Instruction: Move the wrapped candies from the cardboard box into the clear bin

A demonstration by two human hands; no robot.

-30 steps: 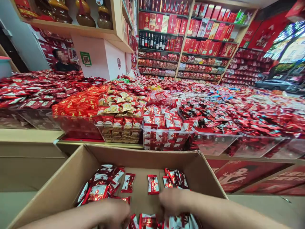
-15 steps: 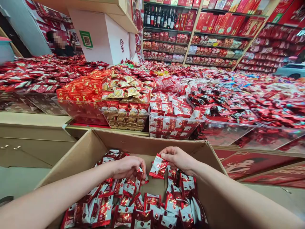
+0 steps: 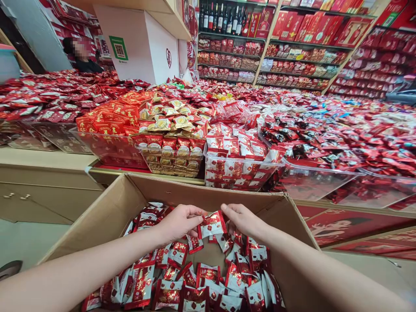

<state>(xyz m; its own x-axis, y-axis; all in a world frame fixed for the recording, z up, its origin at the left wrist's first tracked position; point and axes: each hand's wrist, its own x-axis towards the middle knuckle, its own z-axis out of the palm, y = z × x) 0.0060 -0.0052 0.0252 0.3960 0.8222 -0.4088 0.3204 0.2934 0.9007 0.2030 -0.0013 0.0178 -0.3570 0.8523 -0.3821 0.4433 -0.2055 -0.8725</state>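
Note:
Held level above the carton is a small red-and-white candy packet (image 3: 212, 225). My left hand (image 3: 180, 221) pinches its left end between thumb and fingers. At its right end is my right hand (image 3: 244, 220), with the thumb at the edge and the fingers curled, partly hidden behind the packet. Below both hands, the open cardboard box (image 3: 208, 196) contains many matching packets (image 3: 208, 274), lying loose along the sides and front. Its brown bottom shows in a patch under my hands.
Beyond the box stand clear plastic bins: one of similar red-and-white packets (image 3: 238, 167), one of durian sweets (image 3: 173, 143), one of orange-red packets (image 3: 107, 125). A white pillar (image 3: 130, 47) rises behind them. A person (image 3: 85, 63) is at the back left. Shelves of bottles (image 3: 221, 19) line the back.
My left hand has come up from the loose packets and taken the packet's left end. The packet has turned from upright to level. My right hand stays at its right end.

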